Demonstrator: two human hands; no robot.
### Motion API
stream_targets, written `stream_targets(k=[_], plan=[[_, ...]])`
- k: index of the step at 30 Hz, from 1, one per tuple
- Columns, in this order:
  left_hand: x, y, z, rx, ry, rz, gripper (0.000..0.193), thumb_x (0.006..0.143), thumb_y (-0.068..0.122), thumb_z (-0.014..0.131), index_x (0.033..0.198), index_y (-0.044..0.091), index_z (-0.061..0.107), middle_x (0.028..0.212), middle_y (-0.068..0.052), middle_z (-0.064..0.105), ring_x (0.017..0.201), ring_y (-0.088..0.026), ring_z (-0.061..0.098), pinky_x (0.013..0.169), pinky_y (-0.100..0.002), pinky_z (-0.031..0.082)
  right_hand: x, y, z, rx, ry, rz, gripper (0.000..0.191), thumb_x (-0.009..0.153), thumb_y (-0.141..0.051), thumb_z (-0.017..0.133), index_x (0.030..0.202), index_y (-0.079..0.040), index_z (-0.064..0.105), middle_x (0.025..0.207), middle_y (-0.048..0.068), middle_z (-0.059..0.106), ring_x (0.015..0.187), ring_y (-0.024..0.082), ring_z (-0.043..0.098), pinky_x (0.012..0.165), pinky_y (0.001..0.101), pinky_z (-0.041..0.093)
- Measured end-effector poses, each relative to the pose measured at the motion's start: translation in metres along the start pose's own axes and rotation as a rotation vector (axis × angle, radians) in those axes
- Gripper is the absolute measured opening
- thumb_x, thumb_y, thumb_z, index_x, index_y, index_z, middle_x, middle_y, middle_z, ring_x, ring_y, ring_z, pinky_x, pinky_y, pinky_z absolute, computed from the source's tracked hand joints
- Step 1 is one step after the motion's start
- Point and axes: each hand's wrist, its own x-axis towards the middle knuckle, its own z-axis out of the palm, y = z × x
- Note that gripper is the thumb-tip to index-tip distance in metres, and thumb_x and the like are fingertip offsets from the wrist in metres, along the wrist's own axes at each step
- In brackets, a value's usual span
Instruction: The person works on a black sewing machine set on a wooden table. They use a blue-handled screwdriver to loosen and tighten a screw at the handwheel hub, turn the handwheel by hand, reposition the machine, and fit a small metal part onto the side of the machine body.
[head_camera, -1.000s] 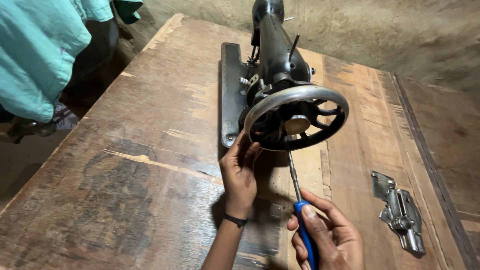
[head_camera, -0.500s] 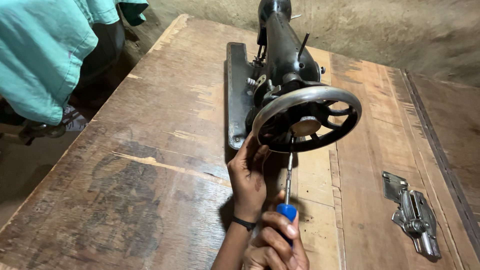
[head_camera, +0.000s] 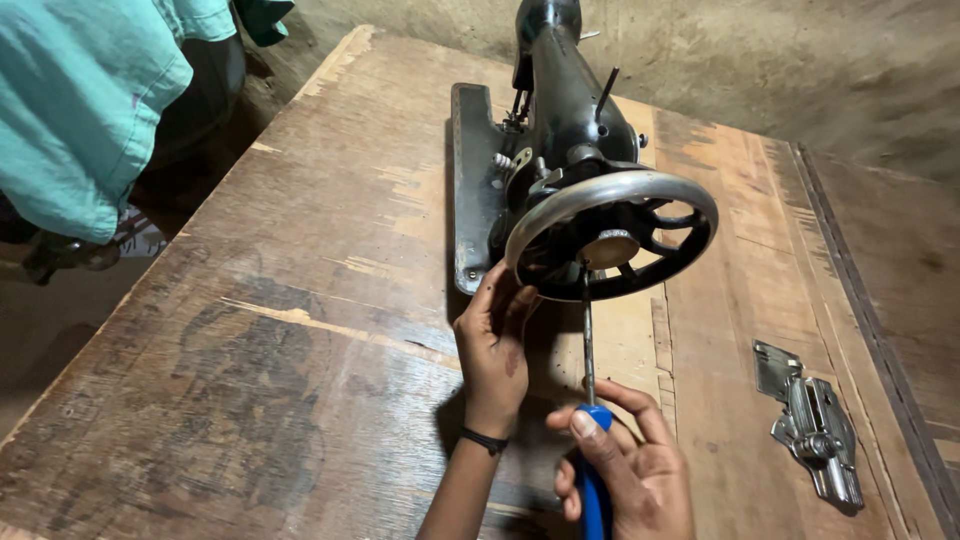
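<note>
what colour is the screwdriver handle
Blue, seen best in the head view: the screwdriver handle sits in the right hand.

The screwdriver (head_camera: 588, 400) tip vanished behind the handwheel (head_camera: 612, 232) rim, so what it met could not be told. The blue handle and the right hand (head_camera: 628, 472) ran off the bottom edge. The sewing machine (head_camera: 560, 110) top was cropped above.

Sewing machine (head_camera: 560, 130) black, its handwheel (head_camera: 612, 232) silver-rimmed with dark spokes. Screwdriver (head_camera: 590, 440) has a bright blue handle and grey steel shaft, held in the right hand (head_camera: 630, 475). Thin black band on the wrist of the left hand (head_camera: 493, 345). Table (head_camera: 250, 330) brown worn wood, streaky pale scuffs (darker blotch lower left). Metal part (head_camera: 812, 425) at lower right shiny silver. Cloth (head_camera: 90, 90) upper left teal.
</note>
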Motion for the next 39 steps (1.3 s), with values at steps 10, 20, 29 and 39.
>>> stream_targets(k=[10,20,29,39], plan=[[-0.002,-0.008,-0.003,0.119,-0.011,0.068,0.055,0.093,-0.018,0.044,0.146,-0.006,0.049,0.13,-0.012,0.066,0.119,-0.018,0.067,0.104,-0.032,0.057,-0.021,-0.03,0.012,-0.624,0.221,-0.126,0.05,0.09,-0.005,0.069,0.138,-0.022,0.066,0.071,0.016,0.078,0.041,0.014,0.056,0.036,0.0297,0.044],[-0.001,0.0,-0.002,0.143,-0.02,0.064,0.056,0.093,-0.019,0.043,0.147,-0.006,0.05,0.131,-0.014,0.067,0.121,-0.019,0.067,0.107,-0.033,0.055,0.01,-0.014,-0.053,0.362,-0.508,0.047,0.057,0.109,-0.018,0.053,0.164,-0.01,0.038,0.091,0.012,0.06,0.048,0.008,0.051,0.036,0.022,0.041],[-0.004,0.006,0.0,0.146,-0.017,0.07,0.048,0.097,-0.014,0.045,0.145,-0.006,0.049,0.13,-0.012,0.067,0.12,-0.018,0.066,0.106,-0.032,0.055,0.013,0.019,-0.039,1.188,-0.781,0.359,0.053,0.111,-0.025,0.048,0.159,-0.01,0.032,0.103,0.011,0.056,0.053,0.007,0.051,0.044,0.0209,0.047],[-0.003,0.004,0.004,0.068,0.009,0.015,0.043,0.102,-0.015,0.048,0.143,-0.005,0.053,0.128,-0.011,0.067,0.117,-0.015,0.066,0.103,-0.03,0.056,-0.01,-0.002,-0.041,-0.947,-0.065,-0.423,0.068,0.081,-0.006,0.071,0.146,-0.018,0.057,0.122,0.013,0.074,0.069,0.018,0.079,0.06,0.03,0.061]])
